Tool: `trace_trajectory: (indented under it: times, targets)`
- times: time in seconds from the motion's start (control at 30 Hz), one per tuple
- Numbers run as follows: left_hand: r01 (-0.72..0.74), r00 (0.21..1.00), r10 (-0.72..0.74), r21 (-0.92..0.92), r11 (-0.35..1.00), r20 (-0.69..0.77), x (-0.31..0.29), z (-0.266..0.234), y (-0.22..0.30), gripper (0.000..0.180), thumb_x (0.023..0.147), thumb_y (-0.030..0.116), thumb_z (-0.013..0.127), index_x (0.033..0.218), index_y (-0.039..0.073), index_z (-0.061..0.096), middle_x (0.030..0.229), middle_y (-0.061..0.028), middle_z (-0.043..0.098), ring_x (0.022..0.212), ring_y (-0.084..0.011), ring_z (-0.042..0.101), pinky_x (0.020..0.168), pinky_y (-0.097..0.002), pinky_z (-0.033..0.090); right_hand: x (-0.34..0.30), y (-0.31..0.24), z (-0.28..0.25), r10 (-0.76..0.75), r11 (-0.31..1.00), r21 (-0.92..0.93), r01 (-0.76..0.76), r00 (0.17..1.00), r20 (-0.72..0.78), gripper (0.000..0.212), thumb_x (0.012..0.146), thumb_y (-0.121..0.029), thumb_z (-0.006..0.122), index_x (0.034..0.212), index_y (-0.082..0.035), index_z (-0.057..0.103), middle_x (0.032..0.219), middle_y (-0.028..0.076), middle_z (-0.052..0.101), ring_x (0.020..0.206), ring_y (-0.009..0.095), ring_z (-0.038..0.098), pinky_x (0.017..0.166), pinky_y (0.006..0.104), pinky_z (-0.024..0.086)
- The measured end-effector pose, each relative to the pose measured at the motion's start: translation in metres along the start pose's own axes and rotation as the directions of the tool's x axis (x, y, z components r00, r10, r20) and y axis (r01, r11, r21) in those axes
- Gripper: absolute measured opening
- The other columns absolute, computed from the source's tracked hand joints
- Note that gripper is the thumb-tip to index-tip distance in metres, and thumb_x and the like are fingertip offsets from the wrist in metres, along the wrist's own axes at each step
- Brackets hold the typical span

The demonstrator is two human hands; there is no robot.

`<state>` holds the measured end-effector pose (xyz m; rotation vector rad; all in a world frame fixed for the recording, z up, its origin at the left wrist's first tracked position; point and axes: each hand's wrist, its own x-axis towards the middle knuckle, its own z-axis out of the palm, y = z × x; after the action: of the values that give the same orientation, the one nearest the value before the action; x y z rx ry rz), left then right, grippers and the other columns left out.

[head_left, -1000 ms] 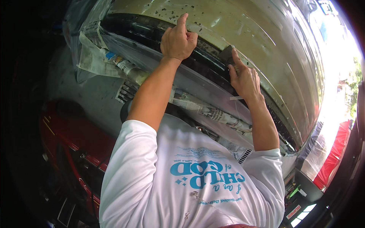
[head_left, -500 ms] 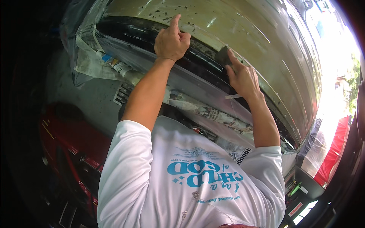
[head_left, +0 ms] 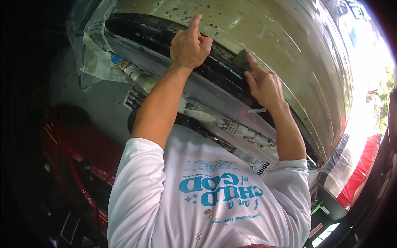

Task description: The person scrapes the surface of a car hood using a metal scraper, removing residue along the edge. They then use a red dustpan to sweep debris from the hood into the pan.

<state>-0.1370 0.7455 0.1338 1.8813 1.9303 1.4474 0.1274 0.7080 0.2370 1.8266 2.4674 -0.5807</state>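
Observation:
A glossy olive-tan vehicle panel [head_left: 264,37] curves across the upper view, with dark specks and droplets on it. Along its lower side runs a shiny black strip [head_left: 140,35]. My left hand [head_left: 190,47] rests at the seam between panel and strip, index finger stretched out onto the panel, the thumb apart from it and the other fingers curled or hidden. To its right, my right hand [head_left: 266,84] presses a dark grey sanding sheet [head_left: 240,60] flat against the seam under its fingertips. Part of the sheet is covered by the fingers.
Clear plastic sheeting [head_left: 198,89] and rolled newspaper [head_left: 215,120] hang below the black strip. At the lower left stands a dark red vehicle [head_left: 78,153]. Red and white fabric [head_left: 359,169] hangs at the right, near bright daylight. A dark case [head_left: 328,202] lies below it.
My left hand has shifted slightly right relative to the panel's edge. My right hand stays on the sheet at nearly the same spot. The whole view has tilted a little.

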Motion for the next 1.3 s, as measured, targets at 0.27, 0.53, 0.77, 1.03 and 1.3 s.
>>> trace_trajectory:
  times: [0.27,0.53,0.77,1.03,1.3]
  targets:
    - [-0.002,1.000,0.002,0.014,1.000,-0.002,-0.001,0.000,0.001,0.063,0.079,0.013,0.068,0.141,0.008,0.059,0.070,0.0014,0.061,0.062,-0.0247,0.062,0.074,-0.0398,0.056,0.010,-0.008,0.005,-0.021,1.000,0.015,0.020,1.000,0.023,0.058,0.100,-0.031,0.065,0.157,-0.025,0.051,0.095,0.028,0.075,0.087,0.047,0.072,0.087,0.0526,0.057]
    - [-0.023,1.000,0.023,-0.001,1.000,-0.010,0.001,0.000,0.000,0.063,0.079,0.013,0.067,0.141,0.008,0.058,0.071,-0.0013,0.064,0.062,-0.0269,0.063,0.075,-0.0409,0.056,0.000,-0.018,0.008,0.070,0.998,0.004,-0.070,0.997,-0.034,0.059,0.101,-0.030,0.064,0.158,-0.023,0.050,0.085,0.027,0.073,0.080,0.048,0.072,0.081,0.0536,0.058]
    - [0.003,0.999,-0.003,-0.001,1.000,0.037,-0.002,-0.004,0.005,0.062,0.081,0.015,0.064,0.142,0.006,0.056,0.073,-0.0070,0.070,0.066,-0.0320,0.066,0.079,-0.0445,0.056,-0.004,-0.026,0.010,0.070,0.997,-0.009,-0.071,0.995,-0.075,0.059,0.102,-0.030,0.063,0.159,-0.023,0.048,0.085,0.027,0.074,0.081,0.048,0.072,0.078,0.0555,0.059]
    - [0.010,0.999,-0.011,0.006,1.000,0.040,0.007,-0.004,0.003,0.062,0.082,0.017,0.065,0.143,0.007,0.056,0.075,-0.0081,0.070,0.068,-0.0322,0.067,0.077,-0.0456,0.054,0.021,-0.043,0.012,-0.027,0.998,-0.052,0.020,0.991,-0.129,0.059,0.102,-0.031,0.063,0.158,-0.024,0.048,0.094,0.023,0.076,0.084,0.046,0.073,0.081,0.0546,0.058]
    - [-0.031,0.998,0.031,-0.007,0.999,-0.051,0.001,0.000,0.001,0.061,0.079,0.012,0.067,0.140,0.010,0.060,0.070,0.0007,0.063,0.061,-0.0258,0.061,0.073,-0.0408,0.056,-0.005,-0.020,0.010,0.017,1.000,0.002,-0.017,0.990,-0.138,0.062,0.100,-0.027,0.066,0.160,-0.026,0.047,0.094,0.020,0.076,0.079,0.040,0.073,0.076,0.0499,0.059]
